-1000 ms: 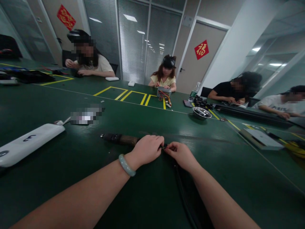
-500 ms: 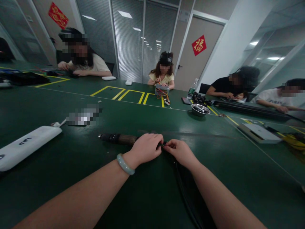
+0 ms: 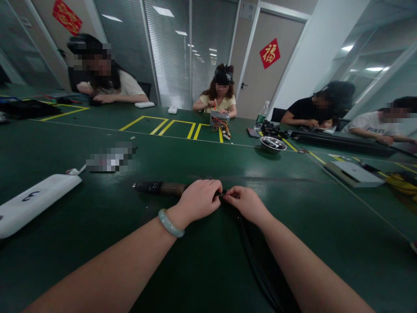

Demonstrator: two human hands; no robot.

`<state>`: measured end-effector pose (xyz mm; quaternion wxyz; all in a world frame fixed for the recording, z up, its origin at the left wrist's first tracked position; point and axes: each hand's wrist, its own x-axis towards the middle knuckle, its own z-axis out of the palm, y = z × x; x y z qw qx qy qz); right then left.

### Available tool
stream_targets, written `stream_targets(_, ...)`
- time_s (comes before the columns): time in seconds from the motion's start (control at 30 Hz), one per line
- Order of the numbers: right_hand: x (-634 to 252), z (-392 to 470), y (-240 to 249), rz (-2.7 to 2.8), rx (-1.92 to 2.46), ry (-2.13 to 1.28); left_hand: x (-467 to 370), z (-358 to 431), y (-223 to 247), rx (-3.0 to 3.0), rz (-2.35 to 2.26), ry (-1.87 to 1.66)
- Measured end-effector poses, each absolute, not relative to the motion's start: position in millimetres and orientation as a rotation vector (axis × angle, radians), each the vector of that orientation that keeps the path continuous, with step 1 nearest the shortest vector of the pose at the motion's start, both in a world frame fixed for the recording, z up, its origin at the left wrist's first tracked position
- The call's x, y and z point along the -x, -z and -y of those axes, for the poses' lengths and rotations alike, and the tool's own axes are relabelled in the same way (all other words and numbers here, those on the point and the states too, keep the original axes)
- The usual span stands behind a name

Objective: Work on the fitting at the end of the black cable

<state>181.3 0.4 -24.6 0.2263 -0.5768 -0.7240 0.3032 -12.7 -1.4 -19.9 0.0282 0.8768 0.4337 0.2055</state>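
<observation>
A dark electric screwdriver [image 3: 163, 188] lies on the green table with its metal tip to the left. My left hand [image 3: 200, 200] is wrapped over its rear end, a pale bracelet on the wrist. Close beside it, my right hand [image 3: 244, 202] is closed in a pinch at a small dark piece by the screwdriver's tail; the fingers hide most of it, and I cannot make out its kind. A black cable [image 3: 249, 243] runs from under my right hand toward the table's near edge.
A white power bank [image 3: 39, 202] and a blurred-out flat object [image 3: 110, 157] lie left. Ahead are a metal bowl [image 3: 273, 144] with small parts, a grey wired box [image 3: 220, 118] and a bottle [image 3: 262, 112]. A flat grey box [image 3: 355, 173] lies right. Several people sit across the table.
The view has shifted slightly. My hands hold nearly the same pose by the screwdriver's rear end, and the screwdriver stays on the table.
</observation>
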Motion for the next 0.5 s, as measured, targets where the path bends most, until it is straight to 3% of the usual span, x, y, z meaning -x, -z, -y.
stream_targets(0.5,-176.7,2.4,22.9,1.976,1.610,-0.766,11.1,2.4,19.7,-2.705,-1.364,-0.649)
